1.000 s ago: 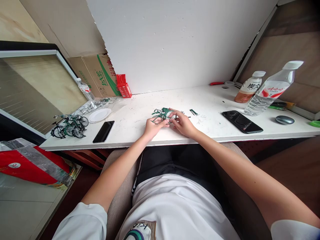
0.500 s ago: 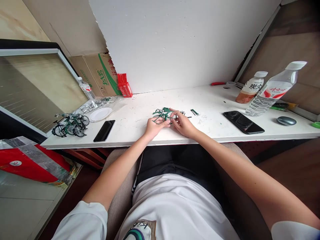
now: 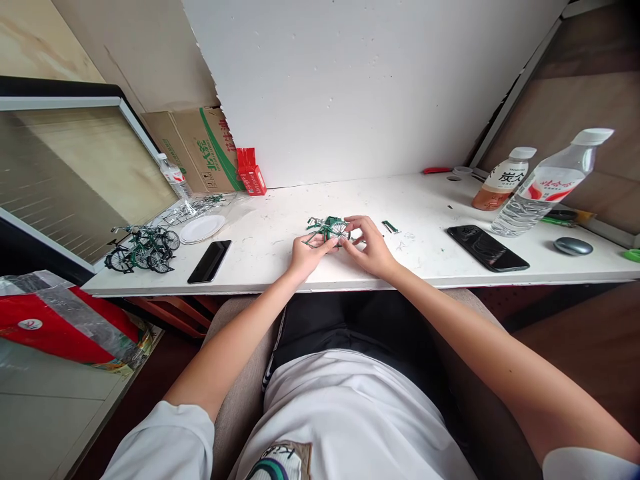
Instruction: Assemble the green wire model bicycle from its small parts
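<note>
A small green model bicycle (image 3: 333,221) is held just above the white table, near its front edge. My left hand (image 3: 306,257) grips it from the left, thumb and fingers closed on the lower frame. A spoked wheel (image 3: 340,231) faces up between both hands. My right hand (image 3: 373,252) curves around the wheel's right side, index finger at the top and thumb at the bottom, touching it. My fingers hide part of the model. Just right of this hand lies a small green part (image 3: 389,227).
Several model bicycles (image 3: 143,248) stand at the left, by a phone (image 3: 209,261), white plates (image 3: 202,229) and loose parts (image 3: 187,210). On the right are another phone (image 3: 487,248), a mouse (image 3: 573,246), a water bottle (image 3: 547,183) and a drink bottle (image 3: 503,180). A red box (image 3: 251,175) stands behind.
My right hand's fingers have spread wider around the wheel, which now shows more fully. The left hand keeps its grip in nearly the same spot.
</note>
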The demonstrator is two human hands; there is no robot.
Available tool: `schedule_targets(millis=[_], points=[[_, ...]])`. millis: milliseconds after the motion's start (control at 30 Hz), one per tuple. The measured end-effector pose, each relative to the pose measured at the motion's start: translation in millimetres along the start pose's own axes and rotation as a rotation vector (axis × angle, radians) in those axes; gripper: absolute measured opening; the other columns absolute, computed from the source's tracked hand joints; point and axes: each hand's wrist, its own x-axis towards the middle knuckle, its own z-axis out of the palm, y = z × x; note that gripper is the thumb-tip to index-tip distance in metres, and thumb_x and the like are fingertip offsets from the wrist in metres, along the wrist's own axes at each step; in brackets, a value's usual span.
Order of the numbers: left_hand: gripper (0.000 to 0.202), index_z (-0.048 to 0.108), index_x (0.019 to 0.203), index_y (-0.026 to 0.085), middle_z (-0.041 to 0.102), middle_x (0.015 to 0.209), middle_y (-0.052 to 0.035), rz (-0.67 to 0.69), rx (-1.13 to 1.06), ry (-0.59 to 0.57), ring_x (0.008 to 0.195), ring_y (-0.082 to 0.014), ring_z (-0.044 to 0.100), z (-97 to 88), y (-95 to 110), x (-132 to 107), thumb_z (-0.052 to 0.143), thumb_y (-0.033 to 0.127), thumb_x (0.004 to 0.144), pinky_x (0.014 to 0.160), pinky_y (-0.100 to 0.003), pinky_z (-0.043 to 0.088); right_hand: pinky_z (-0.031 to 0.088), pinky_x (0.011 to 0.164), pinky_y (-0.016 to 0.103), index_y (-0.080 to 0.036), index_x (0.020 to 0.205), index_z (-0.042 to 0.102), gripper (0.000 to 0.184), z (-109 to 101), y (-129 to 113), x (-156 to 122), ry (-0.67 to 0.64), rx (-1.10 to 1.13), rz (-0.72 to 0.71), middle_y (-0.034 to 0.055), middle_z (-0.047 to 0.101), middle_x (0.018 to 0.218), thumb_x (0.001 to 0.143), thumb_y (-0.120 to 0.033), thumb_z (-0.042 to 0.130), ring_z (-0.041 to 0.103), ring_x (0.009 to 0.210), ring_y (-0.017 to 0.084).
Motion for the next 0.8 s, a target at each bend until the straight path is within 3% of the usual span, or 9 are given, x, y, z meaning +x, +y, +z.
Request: schedule_targets(millis=[233, 533, 667, 800], points=[[0.052, 0.082, 0.088, 0.014, 0.084, 0.092, -0.0094, 0.042, 0.043, 0.032, 0.086, -0.0288, 0.085, -0.6, -4.8, 0.2, 0.104, 0.057, 0.07, 0.095, -0.049, 0.073, 0.064, 0.078, 0.045, -0.027, 0.11, 0.07, 0.021, 0.0, 1.8, 0.4, 0.045, -0.09, -0.046, 0.0136, 0.076, 0.122, 0.111, -0.047, 0.064, 0.067, 0.12, 0.033], [0.05, 0.078, 0.079, 0.015, 0.081, 0.084, -0.0073, 0.082, 0.079, 0.008, 0.082, -0.025, 0.081, 1.4, -5.2, -1.1, 0.105, 0.055, 0.068, 0.091, -0.048, 0.074, 0.048, 0.071, 0.039, -0.025, 0.108, 0.062, 0.017, 3.4, -0.9, -1.6, -0.078, -0.385, 0.104, 0.0112, 0.076, 0.102, 0.114, -0.04, 0.056, 0.066, 0.101, 0.03], [0.049, 0.078, 0.08, 0.015, 0.081, 0.085, -0.0081, 0.092, 0.145, -0.012, 0.083, -0.0258, 0.081, 1.4, -8.6, -1.9, 0.103, 0.055, 0.07, 0.089, -0.048, 0.074, 0.037, 0.066, 0.036, -0.025, 0.098, 0.06, 0.031, 5.7, -4.0, -1.7, -0.133, -0.555, 0.112, 0.0125, 0.072, 0.093, 0.118, -0.042, 0.044, 0.065, 0.103, 0.032], [0.046, 0.076, 0.079, 0.016, 0.079, 0.082, -0.007, 0.083, 0.18, -0.016, 0.084, -0.027, 0.082, 0.6, -10.1, -2.4, 0.102, 0.053, 0.072, 0.088, -0.046, 0.073, 0.032, 0.065, 0.036, -0.024, 0.084, 0.059, 0.054, 5.0, -5.6, -1.2, -0.165, -0.599, 0.192, 0.0113, 0.065, 0.081, 0.121, -0.05, 0.029, 0.062, 0.084, 0.028]])
